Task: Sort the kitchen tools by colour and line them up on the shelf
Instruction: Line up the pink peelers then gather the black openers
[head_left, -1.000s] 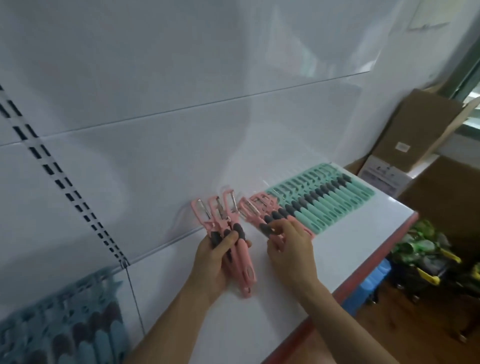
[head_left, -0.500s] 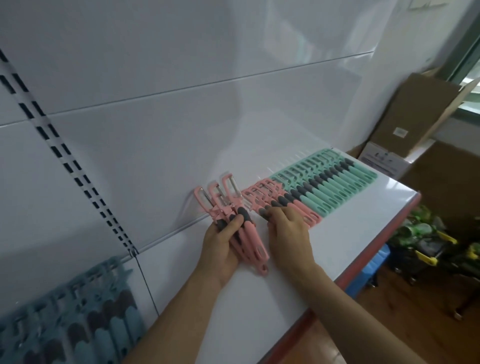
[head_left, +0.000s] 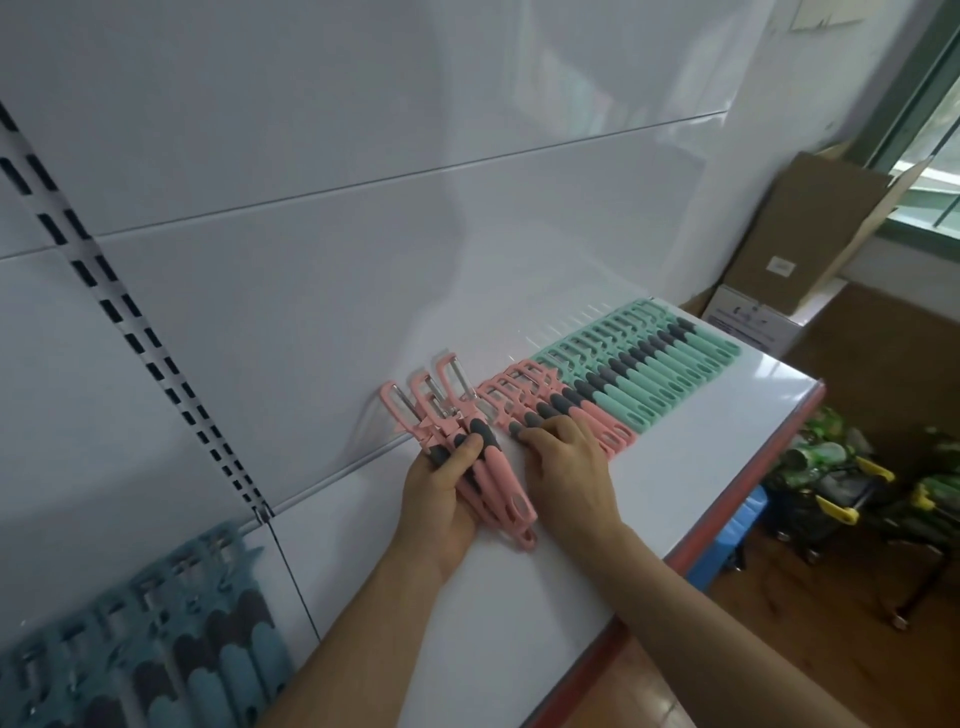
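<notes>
L hand (head_left: 441, 499) wrapped round pink bunch (head_left: 511, 501) of peelers, 3 heads fanned out, handle ends on shelf (head_left: 519, 623). R hand (head_left: 566, 467) just beside, bent fingertips on grey grips of pink row (head_left: 519, 395), approx 5 laid flat; gripping or only touching, can't tell; hides most of their handles. Mint row (head_left: 670, 364) next along, approx 12, touching pink row. Blue peelers (head_left: 156, 649) lower left, approx 5. Cardboard boxes (head_left: 810, 223) past shelf end.

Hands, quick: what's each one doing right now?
Left hand: closed round a bundle of pink peelers, holding them.
Right hand: open, fingers resting on the row of pink peelers on the shelf; holds nothing.
</notes>
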